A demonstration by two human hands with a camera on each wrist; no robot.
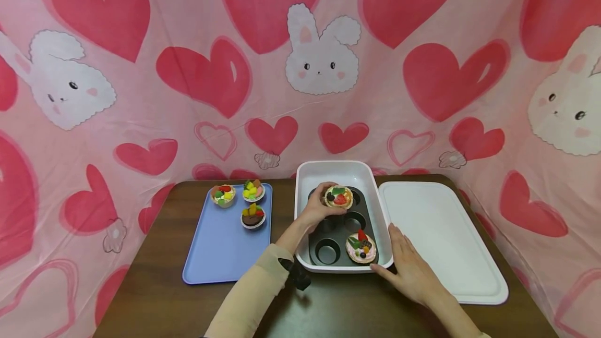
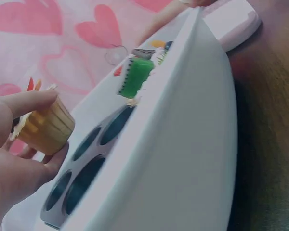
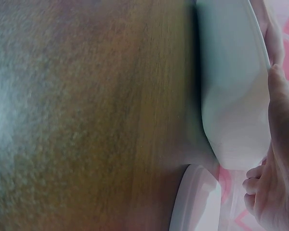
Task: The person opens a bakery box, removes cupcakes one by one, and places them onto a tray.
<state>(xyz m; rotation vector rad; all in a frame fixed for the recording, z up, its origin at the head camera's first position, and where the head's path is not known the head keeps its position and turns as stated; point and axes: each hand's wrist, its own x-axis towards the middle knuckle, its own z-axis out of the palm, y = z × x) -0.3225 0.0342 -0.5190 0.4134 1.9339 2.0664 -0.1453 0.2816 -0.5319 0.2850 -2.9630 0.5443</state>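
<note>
My left hand [image 1: 320,206] grips a fruit tart [image 1: 339,196] topped with red, green and dark pieces. Its golden pleated cup [image 2: 48,126] is pinched between thumb and fingers above a dark muffin pan [image 1: 324,228]. The pan lies inside a deep white basin [image 1: 382,257]. A second tart [image 1: 360,248], with pink cream and a strawberry, sits at the pan's near right. Fingers fairly straight, my right hand [image 1: 413,270] touches the basin's near right corner; in the right wrist view its thumb lies along the rim.
On the left, a blue tray [image 1: 213,254] carries three tarts, one of them a chocolate tart [image 1: 253,216], near its far end. A white tray or lid [image 1: 446,244] lies right of the basin. Everything stands on a brown wooden table [image 1: 150,275] before a pink patterned cloth [image 1: 310,113].
</note>
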